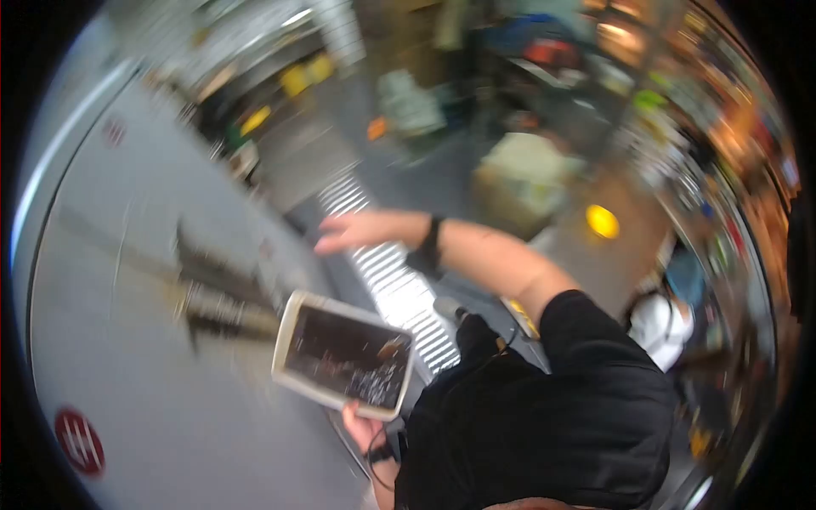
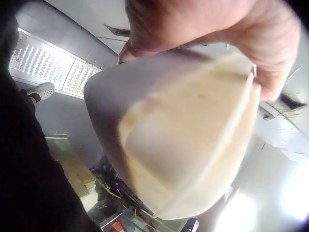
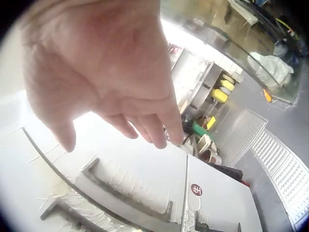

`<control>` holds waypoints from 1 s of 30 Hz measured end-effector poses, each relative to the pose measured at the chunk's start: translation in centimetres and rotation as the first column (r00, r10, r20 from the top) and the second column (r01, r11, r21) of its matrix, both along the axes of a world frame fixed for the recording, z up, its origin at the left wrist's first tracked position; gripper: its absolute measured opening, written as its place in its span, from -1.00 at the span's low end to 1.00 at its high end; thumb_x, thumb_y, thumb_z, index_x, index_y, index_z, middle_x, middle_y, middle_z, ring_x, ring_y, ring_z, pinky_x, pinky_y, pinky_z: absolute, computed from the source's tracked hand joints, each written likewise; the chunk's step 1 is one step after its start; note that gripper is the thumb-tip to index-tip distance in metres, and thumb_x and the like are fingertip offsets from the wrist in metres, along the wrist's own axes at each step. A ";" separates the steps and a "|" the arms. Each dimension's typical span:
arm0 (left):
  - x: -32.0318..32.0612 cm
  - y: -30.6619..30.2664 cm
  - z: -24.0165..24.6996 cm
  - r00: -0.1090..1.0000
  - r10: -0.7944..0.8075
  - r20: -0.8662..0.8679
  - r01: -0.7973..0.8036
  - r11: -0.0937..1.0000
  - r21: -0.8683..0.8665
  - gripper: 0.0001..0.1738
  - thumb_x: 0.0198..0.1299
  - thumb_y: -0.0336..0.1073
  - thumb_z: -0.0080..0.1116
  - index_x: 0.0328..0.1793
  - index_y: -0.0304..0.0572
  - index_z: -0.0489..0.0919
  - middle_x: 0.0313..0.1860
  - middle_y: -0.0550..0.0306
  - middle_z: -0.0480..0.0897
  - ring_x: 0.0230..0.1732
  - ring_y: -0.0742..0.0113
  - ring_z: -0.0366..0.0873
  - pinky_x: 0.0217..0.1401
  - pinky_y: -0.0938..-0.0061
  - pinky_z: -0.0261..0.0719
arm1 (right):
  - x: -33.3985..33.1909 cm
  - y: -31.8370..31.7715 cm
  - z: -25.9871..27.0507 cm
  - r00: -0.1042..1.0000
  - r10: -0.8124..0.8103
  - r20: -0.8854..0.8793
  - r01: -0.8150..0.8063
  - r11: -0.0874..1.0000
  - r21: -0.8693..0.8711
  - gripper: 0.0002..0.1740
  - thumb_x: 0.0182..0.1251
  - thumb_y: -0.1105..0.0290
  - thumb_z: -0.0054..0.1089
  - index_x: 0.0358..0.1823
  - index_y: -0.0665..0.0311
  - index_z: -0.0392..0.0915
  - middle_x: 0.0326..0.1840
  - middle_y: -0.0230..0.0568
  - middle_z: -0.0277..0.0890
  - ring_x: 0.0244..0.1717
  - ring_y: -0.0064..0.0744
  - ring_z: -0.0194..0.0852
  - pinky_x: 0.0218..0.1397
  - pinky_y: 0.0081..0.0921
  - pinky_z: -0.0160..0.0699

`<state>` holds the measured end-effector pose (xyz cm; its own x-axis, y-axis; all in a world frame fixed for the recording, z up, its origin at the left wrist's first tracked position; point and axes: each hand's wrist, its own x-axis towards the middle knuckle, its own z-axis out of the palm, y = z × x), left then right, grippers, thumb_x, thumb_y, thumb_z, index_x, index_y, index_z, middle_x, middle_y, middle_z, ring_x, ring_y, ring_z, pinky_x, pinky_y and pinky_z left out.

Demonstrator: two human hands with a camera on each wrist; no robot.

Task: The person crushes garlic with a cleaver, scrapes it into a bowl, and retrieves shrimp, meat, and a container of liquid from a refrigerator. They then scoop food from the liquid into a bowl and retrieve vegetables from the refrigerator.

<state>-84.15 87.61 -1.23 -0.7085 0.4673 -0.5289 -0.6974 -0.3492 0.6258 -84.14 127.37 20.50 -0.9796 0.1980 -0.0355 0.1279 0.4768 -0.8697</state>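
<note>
A white rectangular tray (image 1: 285, 357) with dark contents is held by its near edge in the left hand (image 1: 364, 427). From the left wrist view, the left hand (image 2: 207, 29) grips the rim of the tray (image 2: 183, 130), whose pale outer side faces the camera. The right hand (image 1: 365, 230) is held out in the air beyond the tray, touching nothing. In the right wrist view the right hand (image 3: 106, 72) has its palm showing and fingers extended, near the white doors (image 3: 140, 169) with dark handles.
Large grey-white doors (image 1: 153, 382) with handles run along the left. A slotted metal floor grate (image 1: 399, 293) crosses the floor. A person in white with a blue cap (image 1: 659, 331) is at the right. Yellow objects (image 3: 219, 95) sit by shelving.
</note>
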 end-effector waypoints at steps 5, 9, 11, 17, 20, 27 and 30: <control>4.0 3.9 1.1 0.944 0.326 -0.054 -0.324 0.945 0.039 -0.68 0.05 -0.45 0.09 -0.02 -0.17 0.41 -0.19 0.22 0.46 -0.10 0.36 0.45 0.01 0.38 0.48 | -13.7 2.4 -2.3 0.969 0.213 -0.126 -0.199 0.973 0.114 -0.13 0.38 -0.26 0.08 0.36 0.43 0.41 0.33 0.13 0.48 0.37 -0.01 0.42 0.43 -0.26 0.36; 5.4 7.2 2.8 0.876 0.469 -0.113 -0.452 0.879 0.149 -0.30 -0.07 -0.48 0.00 0.35 -0.37 0.36 0.15 -0.03 0.56 0.22 0.10 0.53 0.36 0.19 0.49 | -23.5 -1.4 -3.1 0.882 0.409 -0.235 -0.406 0.912 0.062 -0.14 0.43 -0.21 0.07 0.37 0.48 0.38 0.37 0.16 0.44 0.41 -0.03 0.39 0.45 -0.29 0.35; 5.7 8.1 3.1 0.850 0.517 -0.104 -0.503 0.854 0.135 -0.26 -0.07 -0.46 0.01 0.39 -0.36 0.33 0.18 -0.03 0.55 0.26 0.09 0.51 0.40 0.21 0.46 | -28.2 -3.7 -3.5 0.848 0.462 -0.261 -0.453 0.886 0.097 -0.15 0.43 -0.21 0.08 0.38 0.48 0.37 0.38 0.16 0.43 0.42 -0.04 0.38 0.45 -0.29 0.34; 8.5 11.3 2.8 0.730 0.681 -0.055 -0.674 0.732 0.102 -0.25 -0.06 -0.46 0.01 0.42 -0.29 0.33 0.19 0.03 0.53 0.22 0.14 0.49 0.34 0.23 0.46 | -34.5 -12.3 -2.9 0.794 0.512 -0.330 -0.474 0.859 0.193 -0.12 0.31 -0.32 0.15 0.15 0.49 0.50 0.10 0.20 0.58 0.13 0.00 0.57 0.19 -0.26 0.52; 9.0 12.1 1.2 0.673 0.739 -0.034 -0.734 0.673 0.089 -0.27 -0.06 -0.46 0.01 0.39 -0.33 0.35 0.21 0.00 0.55 0.23 0.13 0.50 0.36 0.23 0.47 | -35.8 -13.0 -3.6 0.823 0.506 -0.259 -0.435 0.854 0.285 -0.11 0.23 -0.39 0.19 -0.05 0.49 0.53 -0.10 0.17 0.62 -0.07 -0.01 0.60 0.01 -0.24 0.54; 9.1 10.9 -1.3 0.684 0.728 -0.047 -0.726 0.686 0.049 -0.32 -0.07 -0.49 -0.03 0.33 -0.41 0.41 0.21 -0.05 0.59 0.25 0.09 0.54 0.39 0.24 0.46 | -33.3 -9.9 -4.6 0.823 0.478 -0.306 -0.446 0.878 0.172 -0.17 0.27 -0.32 0.22 -0.08 0.50 0.45 -0.22 0.08 0.55 -0.20 -0.13 0.45 -0.09 -0.25 0.48; 8.1 10.7 0.6 0.733 0.678 -0.058 -0.678 0.735 0.020 -0.30 -0.07 -0.49 -0.03 0.34 -0.40 0.39 0.22 -0.04 0.58 0.27 0.08 0.51 0.42 0.24 0.41 | -27.5 -3.2 -5.2 0.820 0.426 -0.382 -0.473 0.880 -0.036 -0.25 0.41 -0.17 0.15 0.18 0.49 0.39 0.04 -0.04 0.55 0.02 -0.24 0.48 0.04 -0.30 0.48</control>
<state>-76.09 98.29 -0.66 -0.8660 -0.1502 -0.4770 -0.2387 -0.7140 0.6582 -111.65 124.22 15.35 -0.9088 -0.2502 0.3340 -0.3996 0.2910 -0.8692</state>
